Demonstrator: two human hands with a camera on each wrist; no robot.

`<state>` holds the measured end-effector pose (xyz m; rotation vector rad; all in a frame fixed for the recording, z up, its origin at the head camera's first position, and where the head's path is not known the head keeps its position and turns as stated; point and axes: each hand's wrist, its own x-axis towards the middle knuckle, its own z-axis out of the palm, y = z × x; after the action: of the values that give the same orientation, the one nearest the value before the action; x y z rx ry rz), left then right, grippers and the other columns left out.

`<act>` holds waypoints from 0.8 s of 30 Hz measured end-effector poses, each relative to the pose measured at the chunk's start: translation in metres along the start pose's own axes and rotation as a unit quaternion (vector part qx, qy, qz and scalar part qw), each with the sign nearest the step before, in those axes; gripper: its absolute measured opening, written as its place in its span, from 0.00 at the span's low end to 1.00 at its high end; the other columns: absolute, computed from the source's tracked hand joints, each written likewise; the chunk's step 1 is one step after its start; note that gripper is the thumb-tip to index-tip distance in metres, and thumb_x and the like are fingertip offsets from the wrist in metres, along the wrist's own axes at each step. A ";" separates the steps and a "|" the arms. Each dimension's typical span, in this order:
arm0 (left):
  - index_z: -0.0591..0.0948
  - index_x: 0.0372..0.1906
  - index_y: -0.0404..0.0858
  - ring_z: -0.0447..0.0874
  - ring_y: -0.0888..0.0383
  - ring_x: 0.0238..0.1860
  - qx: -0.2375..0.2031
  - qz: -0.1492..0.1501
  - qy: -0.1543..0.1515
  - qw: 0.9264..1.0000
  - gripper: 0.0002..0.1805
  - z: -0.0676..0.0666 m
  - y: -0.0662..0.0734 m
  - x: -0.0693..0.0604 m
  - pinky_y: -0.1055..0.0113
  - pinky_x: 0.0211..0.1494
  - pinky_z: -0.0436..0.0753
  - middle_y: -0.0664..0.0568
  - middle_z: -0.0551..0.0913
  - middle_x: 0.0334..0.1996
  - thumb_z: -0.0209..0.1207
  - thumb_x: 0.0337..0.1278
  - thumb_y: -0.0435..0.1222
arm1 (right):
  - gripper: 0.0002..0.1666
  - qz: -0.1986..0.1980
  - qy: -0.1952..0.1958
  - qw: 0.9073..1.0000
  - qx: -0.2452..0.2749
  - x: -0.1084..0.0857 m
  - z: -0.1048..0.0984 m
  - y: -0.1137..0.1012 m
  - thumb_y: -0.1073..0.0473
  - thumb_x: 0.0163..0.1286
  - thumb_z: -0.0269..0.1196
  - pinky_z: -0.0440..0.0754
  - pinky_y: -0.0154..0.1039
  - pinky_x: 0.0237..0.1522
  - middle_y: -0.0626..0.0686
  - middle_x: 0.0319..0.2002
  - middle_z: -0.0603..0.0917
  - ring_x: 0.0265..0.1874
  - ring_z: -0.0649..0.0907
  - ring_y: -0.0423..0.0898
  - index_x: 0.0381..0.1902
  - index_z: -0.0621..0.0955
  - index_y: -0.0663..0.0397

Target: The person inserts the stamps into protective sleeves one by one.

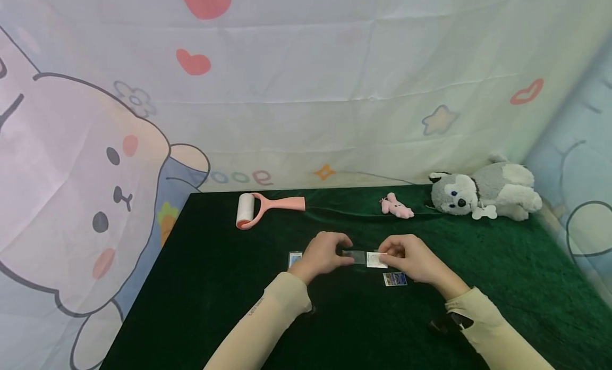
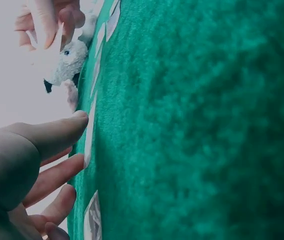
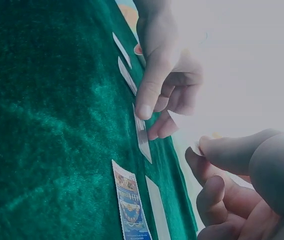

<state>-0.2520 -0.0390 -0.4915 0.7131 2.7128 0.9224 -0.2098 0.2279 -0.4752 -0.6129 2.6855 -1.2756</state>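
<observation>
A small white stamp (image 1: 374, 260) with faint printing is pinched between thumb and forefinger of my right hand (image 1: 413, 257), raised off the cloth. My left hand (image 1: 325, 254) spreads its thumb and forefinger across a clear sleeve (image 1: 355, 257), which lies flat on the cloth; the fingertips touch or nearly touch it. Just below the right hand lies a blue printed stamp (image 1: 394, 279) with toothed edges, shown larger in the right wrist view. Beside the left wrist, a sleeve with a blue picture (image 1: 294, 259) is partly covered by that hand.
A dark green cloth (image 1: 229, 306) covers the table. Farther back lie a pink-handled lint roller (image 1: 282, 203), a small pink plush toy (image 1: 398, 207) and a grey-white plush dog (image 1: 502, 189). More pale flat pieces (image 3: 157, 207) lie on the cloth in the right wrist view.
</observation>
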 end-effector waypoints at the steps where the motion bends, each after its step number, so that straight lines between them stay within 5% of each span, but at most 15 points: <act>1: 0.86 0.57 0.48 0.81 0.58 0.52 0.004 0.001 0.001 1.000 0.19 0.001 0.000 0.000 0.57 0.58 0.81 0.55 0.86 0.56 0.74 0.62 0.43 | 0.02 0.000 0.000 1.000 -0.002 0.000 0.000 0.000 0.59 0.74 0.68 0.78 0.37 0.32 0.47 0.31 0.85 0.28 0.79 0.44 0.41 0.87 0.51; 16: 0.87 0.55 0.46 0.80 0.61 0.42 0.009 0.005 0.003 1.000 0.19 0.003 0.005 0.002 0.62 0.48 0.81 0.57 0.85 0.44 0.75 0.59 0.36 | 0.02 0.001 -0.004 1.000 0.001 -0.001 0.000 0.002 0.59 0.74 0.68 0.79 0.36 0.33 0.47 0.33 0.86 0.29 0.80 0.45 0.42 0.86 0.50; 24: 0.87 0.50 0.46 0.81 0.65 0.37 -0.010 0.022 0.004 1.000 0.10 0.001 0.002 0.001 0.66 0.45 0.81 0.61 0.85 0.37 0.71 0.66 0.38 | 0.02 0.005 0.007 1.000 -0.013 -0.001 0.000 0.002 0.59 0.74 0.68 0.75 0.36 0.29 0.47 0.34 0.85 0.27 0.77 0.44 0.42 0.87 0.47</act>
<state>-0.2518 -0.0364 -0.4911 0.7687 2.7010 0.9634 -0.2099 0.2292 -0.4773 -0.5957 2.7172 -1.2503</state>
